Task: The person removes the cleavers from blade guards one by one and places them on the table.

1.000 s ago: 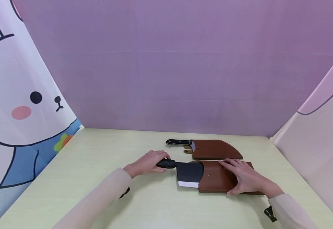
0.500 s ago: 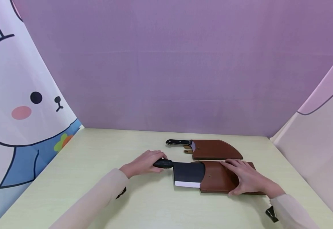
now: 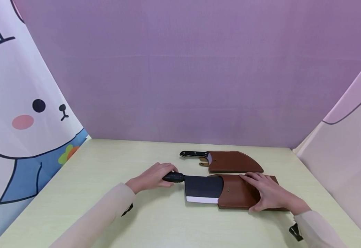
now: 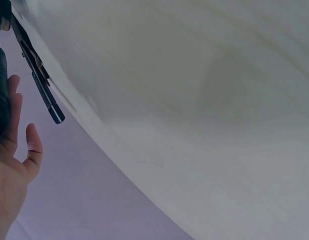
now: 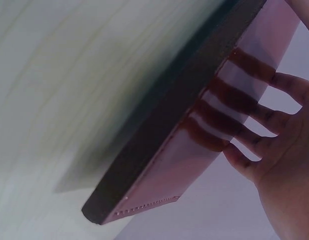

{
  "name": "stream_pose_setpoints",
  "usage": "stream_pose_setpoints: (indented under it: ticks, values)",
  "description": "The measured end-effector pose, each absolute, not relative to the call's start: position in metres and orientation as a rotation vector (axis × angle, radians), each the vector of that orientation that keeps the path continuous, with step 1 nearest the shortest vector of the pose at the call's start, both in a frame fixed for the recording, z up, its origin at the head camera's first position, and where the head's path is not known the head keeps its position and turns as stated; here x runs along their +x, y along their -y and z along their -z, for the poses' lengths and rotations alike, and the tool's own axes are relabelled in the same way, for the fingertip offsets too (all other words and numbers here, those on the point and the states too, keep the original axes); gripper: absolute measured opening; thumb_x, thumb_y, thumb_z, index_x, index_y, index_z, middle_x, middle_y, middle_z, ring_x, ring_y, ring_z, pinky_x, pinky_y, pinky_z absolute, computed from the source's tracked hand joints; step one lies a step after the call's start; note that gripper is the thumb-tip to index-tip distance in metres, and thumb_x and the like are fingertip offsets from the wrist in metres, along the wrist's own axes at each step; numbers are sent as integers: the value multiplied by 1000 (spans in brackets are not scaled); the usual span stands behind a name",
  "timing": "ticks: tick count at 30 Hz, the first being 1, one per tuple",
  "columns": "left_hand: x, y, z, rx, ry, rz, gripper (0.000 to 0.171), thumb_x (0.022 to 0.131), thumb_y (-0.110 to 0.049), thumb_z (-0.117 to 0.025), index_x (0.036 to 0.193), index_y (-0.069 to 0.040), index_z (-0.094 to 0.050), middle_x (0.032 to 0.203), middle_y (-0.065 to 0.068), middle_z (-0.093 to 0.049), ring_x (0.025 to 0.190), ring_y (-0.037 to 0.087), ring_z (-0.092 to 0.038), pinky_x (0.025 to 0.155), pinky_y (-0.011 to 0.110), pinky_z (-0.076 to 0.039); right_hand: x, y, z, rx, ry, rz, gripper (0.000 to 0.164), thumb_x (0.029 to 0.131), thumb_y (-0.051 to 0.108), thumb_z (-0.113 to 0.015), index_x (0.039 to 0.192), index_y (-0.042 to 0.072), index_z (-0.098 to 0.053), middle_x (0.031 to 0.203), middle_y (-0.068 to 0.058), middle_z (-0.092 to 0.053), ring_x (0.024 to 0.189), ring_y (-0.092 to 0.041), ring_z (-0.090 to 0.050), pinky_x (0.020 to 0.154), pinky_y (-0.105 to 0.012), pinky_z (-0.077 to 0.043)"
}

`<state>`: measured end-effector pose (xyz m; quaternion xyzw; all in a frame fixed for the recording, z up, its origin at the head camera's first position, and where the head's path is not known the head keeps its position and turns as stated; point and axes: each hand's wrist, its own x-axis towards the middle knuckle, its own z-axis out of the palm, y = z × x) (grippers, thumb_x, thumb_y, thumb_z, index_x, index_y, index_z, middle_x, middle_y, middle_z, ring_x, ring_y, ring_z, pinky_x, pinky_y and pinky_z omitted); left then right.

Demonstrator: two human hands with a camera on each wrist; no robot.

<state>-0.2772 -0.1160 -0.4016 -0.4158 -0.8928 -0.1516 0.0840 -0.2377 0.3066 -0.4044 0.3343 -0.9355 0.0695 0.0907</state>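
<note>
A black cleaver [image 3: 203,187] with a pale cutting edge lies partly inside a brown leather sheath [image 3: 236,193]; its exposed blade is left of the mouth. My left hand [image 3: 157,176] grips the cleaver's black handle [image 3: 173,177], which shows at the edge of the left wrist view [image 4: 0,97]. Across the sheath's right part, my right hand [image 3: 268,193] holds it down, thumb at the near edge and fingers toward the far edge. In the right wrist view, the fingertips [image 5: 234,157] meet the glossy sheath [image 5: 159,175]. The rest of the blade is hidden inside.
Just behind lies a second knife, its riveted black handle [image 3: 194,154] pointing left and its blade in a curved brown sheath [image 3: 234,162]. The pale table [image 3: 168,224] meets a purple backdrop [image 3: 180,86]. Cartoon-printed cloth [image 3: 22,103] stands on the left.
My left hand has drawn the cleaver leftward, and more of its blade shows outside the sheath. The sheath and right hand have shifted slightly right. The second knife has stayed still.
</note>
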Motion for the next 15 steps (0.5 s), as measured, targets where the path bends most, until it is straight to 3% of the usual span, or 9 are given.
stream_pose_setpoints:
  ticks: [15]
  values:
    - [-274,127,403,-1208,2706,501,35,82,-31,-66,112,-17,-56,103,-7,-60,86,5,-54,79,31,-41,-238,-312,406,998,2769,-197,109,50,71,-73,135,10,-44,129,-18,-47,116,-35,-43,85,-55,-35]
